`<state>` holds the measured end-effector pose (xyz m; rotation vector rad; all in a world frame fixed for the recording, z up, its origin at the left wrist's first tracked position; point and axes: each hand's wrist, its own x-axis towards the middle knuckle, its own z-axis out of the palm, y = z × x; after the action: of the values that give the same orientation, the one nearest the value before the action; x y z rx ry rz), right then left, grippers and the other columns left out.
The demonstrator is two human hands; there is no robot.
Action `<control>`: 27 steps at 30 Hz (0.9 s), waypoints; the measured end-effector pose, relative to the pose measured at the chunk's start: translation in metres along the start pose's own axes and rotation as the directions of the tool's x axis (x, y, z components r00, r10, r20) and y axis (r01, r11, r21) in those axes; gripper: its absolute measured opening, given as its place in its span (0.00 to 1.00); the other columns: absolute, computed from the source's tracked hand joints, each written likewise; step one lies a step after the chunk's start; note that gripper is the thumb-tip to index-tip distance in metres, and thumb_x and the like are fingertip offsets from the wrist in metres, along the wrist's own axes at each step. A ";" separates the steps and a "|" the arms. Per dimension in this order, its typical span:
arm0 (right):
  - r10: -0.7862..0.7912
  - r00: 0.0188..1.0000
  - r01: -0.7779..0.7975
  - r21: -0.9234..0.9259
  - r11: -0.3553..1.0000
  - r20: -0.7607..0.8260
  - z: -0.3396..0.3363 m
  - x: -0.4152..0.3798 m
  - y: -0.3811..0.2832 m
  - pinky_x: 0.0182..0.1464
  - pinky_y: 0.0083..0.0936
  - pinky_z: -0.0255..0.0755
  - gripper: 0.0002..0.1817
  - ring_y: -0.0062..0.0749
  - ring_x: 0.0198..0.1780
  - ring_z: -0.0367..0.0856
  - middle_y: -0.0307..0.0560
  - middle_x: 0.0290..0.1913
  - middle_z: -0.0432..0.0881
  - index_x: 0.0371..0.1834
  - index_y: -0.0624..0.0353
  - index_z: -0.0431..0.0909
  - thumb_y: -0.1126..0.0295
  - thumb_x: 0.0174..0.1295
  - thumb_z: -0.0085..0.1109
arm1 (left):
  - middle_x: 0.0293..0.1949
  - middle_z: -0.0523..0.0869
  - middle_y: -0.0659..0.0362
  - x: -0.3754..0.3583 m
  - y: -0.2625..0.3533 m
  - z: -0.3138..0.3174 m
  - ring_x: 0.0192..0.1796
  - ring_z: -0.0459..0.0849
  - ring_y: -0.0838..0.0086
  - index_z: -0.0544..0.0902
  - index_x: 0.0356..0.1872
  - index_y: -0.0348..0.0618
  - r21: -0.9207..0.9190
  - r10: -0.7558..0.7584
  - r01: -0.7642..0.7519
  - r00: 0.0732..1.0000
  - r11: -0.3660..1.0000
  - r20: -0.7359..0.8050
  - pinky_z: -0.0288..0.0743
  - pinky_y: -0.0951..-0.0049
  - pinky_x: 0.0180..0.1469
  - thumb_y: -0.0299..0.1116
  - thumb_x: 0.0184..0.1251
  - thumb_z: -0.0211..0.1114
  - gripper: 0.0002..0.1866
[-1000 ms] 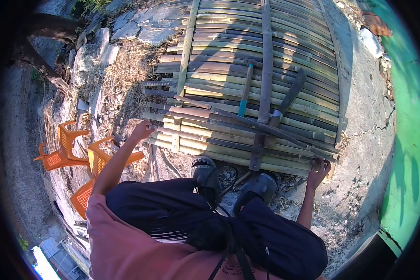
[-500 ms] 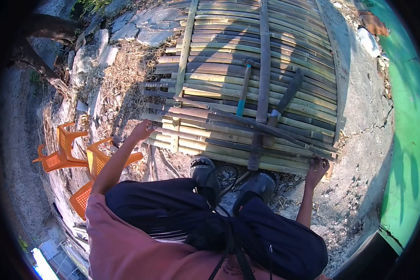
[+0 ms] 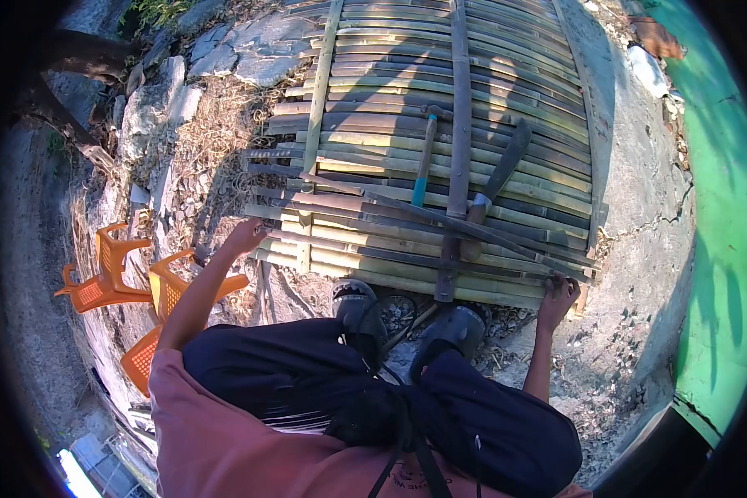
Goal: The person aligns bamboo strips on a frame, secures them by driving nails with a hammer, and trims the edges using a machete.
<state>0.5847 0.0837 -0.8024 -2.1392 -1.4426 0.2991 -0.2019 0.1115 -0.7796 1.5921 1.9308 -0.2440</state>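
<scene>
A platform of split bamboo slats (image 3: 390, 141) lies in front of my feet. At its near left edge, my left hand (image 3: 247, 236) has its fingers closed on the end of a bamboo slat (image 3: 390, 252). My right hand (image 3: 559, 297) pinches at the opposite end of that slat, by the platform's near right corner. A loose bamboo strip (image 3: 415, 209) crosses the slats diagonally, its lower end close to my right fingers. Beyond it rest a hammer (image 3: 424, 162) with a teal grip and a machete (image 3: 506, 166) with a wooden handle.
Orange plastic chairs (image 3: 104, 270) lie on the ground at the left. Broken rock (image 3: 153, 108) and dry shavings border the platform's left side. A green wall (image 3: 722, 241) runs along the right beyond cracked concrete (image 3: 647, 216). My shoes (image 3: 448, 336) touch near the platform's front edge.
The view has shifted slightly, so the platform appears a little further left. Both hands stay at the same ends of the slat; the tools have not moved on the platform.
</scene>
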 end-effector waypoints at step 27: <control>0.011 1.000 -0.011 -0.002 1.000 -0.002 0.005 -0.001 0.006 0.64 0.42 0.71 0.17 0.48 0.62 0.71 0.52 0.67 0.65 0.58 0.55 0.82 0.69 0.67 0.67 | 0.48 0.88 0.41 -0.002 0.012 -0.013 0.53 0.87 0.49 0.79 0.60 0.38 0.053 -0.077 0.072 0.993 0.996 0.091 0.79 0.54 0.55 0.56 0.71 0.64 0.31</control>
<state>0.5864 0.0823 -0.8101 -2.1494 -1.4307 0.3000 -0.1948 0.1194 -0.7649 1.5140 1.9277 -0.3929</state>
